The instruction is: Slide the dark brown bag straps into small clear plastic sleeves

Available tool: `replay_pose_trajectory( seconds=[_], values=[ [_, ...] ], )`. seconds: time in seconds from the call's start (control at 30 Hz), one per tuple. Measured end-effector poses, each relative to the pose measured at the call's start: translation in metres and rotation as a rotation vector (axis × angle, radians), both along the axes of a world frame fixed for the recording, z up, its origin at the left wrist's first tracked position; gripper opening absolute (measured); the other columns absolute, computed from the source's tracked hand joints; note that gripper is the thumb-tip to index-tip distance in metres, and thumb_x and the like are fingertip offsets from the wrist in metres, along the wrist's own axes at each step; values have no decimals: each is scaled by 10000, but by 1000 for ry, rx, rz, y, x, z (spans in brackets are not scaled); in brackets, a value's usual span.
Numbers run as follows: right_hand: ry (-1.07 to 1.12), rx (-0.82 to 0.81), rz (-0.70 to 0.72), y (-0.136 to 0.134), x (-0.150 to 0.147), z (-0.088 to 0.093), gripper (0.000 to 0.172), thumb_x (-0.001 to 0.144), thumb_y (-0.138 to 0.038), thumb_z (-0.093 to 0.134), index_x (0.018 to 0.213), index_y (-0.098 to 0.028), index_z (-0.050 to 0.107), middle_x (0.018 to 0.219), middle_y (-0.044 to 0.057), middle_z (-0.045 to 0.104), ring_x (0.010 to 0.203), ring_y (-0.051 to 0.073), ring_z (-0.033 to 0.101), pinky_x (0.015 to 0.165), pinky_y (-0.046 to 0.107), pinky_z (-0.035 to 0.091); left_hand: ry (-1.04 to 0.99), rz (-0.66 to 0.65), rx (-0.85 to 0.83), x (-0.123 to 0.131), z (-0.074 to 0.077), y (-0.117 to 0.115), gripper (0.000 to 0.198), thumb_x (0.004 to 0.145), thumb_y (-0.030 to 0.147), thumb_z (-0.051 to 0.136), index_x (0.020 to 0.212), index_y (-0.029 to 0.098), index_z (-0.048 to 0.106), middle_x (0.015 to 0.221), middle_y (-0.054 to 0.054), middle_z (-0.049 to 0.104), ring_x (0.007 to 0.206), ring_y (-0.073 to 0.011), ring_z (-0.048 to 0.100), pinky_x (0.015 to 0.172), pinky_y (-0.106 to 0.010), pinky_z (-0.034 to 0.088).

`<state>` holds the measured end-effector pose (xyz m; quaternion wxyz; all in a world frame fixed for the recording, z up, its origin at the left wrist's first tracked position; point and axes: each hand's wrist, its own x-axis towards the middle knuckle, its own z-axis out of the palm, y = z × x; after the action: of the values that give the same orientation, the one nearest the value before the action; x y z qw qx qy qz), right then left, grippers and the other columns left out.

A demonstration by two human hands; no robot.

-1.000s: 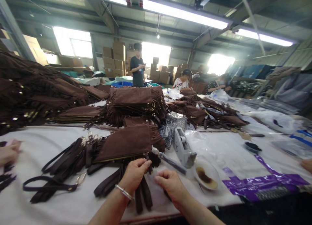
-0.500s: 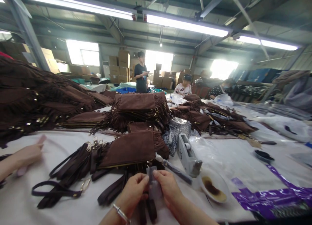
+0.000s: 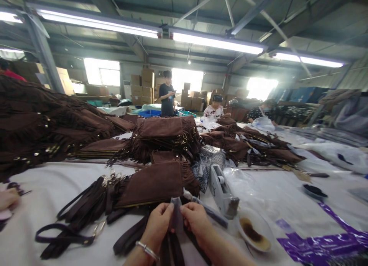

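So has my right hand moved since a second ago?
Yes: judged against the tape dispenser, your right hand has shifted slightly forward and left, nearer the brown fringed bag.

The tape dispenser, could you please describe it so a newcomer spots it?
On the white cloth, look ahead and right of the right hand. The grey tape dispenser stands left of the round dish; unlike its neighbours, it's boxy, with a dark mark.

Translucent strip [image 3: 176, 216] partly behind left hand [image 3: 158, 222]
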<state>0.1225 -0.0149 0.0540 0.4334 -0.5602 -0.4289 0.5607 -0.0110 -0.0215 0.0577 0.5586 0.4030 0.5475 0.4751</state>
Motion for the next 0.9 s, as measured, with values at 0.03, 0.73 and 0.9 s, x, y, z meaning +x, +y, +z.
replay_pose_trajectory(
  seconds=[0.03,0.73,0.9],
  values=[
    [-11,-3,-1,1,-2,-1,305,696,-432,620,653,-132,581,392,-46,469,335,54,352,372,189,210,-30,-8,-17,1,-2,1,496,641,632,663,762,154,611,536,16,571,456,-125,494,414,-251,417],
    [-1110,1217,491,23,18,44,143,881,-277,545,803,-209,644,907,35,623,834,171,509,780,319,361,221,-86,192,-1,13,-3,294,788,458,528,659,194,505,588,30,481,550,-118,406,532,-259,323],
    [-1214,1240,621,30,13,54,104,865,-256,555,831,-205,638,911,33,639,841,165,541,805,321,340,486,-119,363,-12,14,-6,274,868,386,428,686,207,526,657,-16,577,618,-163,487,612,-289,326]
  ],
)
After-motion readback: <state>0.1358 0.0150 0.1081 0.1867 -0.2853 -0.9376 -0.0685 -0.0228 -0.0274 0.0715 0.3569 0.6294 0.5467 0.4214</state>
